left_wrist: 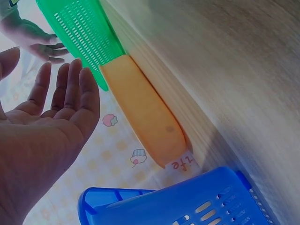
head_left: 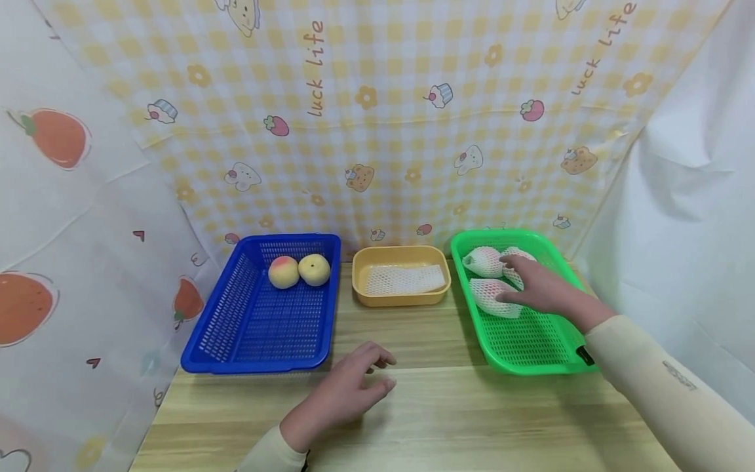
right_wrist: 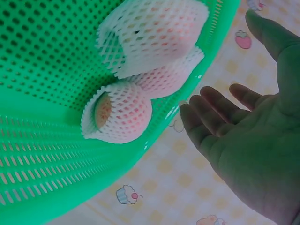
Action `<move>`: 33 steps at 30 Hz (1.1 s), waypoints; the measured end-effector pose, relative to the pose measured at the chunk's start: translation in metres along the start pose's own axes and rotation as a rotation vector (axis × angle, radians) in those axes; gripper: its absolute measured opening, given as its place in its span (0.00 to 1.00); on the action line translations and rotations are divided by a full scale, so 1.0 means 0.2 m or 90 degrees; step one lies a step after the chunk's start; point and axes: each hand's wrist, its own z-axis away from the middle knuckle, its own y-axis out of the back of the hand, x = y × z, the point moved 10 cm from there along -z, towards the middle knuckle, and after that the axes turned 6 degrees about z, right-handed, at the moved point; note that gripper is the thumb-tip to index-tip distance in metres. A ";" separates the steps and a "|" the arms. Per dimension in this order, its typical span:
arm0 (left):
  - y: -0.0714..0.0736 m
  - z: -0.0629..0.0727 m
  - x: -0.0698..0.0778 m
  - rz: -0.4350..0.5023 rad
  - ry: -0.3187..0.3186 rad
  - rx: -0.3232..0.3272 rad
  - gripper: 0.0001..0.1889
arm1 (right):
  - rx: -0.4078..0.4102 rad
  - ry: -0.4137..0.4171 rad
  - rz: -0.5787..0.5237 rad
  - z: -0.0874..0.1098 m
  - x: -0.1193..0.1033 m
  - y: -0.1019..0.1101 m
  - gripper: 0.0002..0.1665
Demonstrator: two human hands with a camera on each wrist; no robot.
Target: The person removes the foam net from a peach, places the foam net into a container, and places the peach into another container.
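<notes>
Three peaches in white foam nets lie in the green basket (head_left: 513, 364) on the right; one netted peach (head_left: 494, 296) is nearest the front. My right hand (head_left: 539, 285) hovers over them with its fingers spread, and in the right wrist view it holds nothing beside a netted peach (right_wrist: 124, 112). Over the table in front of the blue basket (head_left: 253, 367), my left hand (head_left: 348, 387) has relaxed, slightly bent fingers and nothing in them. Two bare peaches, a blushed peach (head_left: 284, 272) and a paler peach (head_left: 314, 269), sit side by side at the back of the blue basket.
Between the two baskets stands a small yellow tray (head_left: 401, 300) with flattened white foam netting (head_left: 404, 280) inside. All three containers rest on a wooden table (head_left: 430, 419), close to a checked cloth (head_left: 389, 144) hanging behind.
</notes>
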 end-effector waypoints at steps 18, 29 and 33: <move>0.00 0.01 0.00 0.019 -0.003 -0.021 0.10 | -0.131 -0.019 0.061 -0.14 0.06 -0.16 0.56; -0.01 0.01 0.00 0.018 -0.009 -0.033 0.09 | -0.189 -0.019 0.049 -0.20 0.10 -0.24 0.56; 0.00 0.01 0.00 0.019 -0.011 -0.032 0.09 | -0.200 0.001 0.044 -0.22 0.11 -0.27 0.55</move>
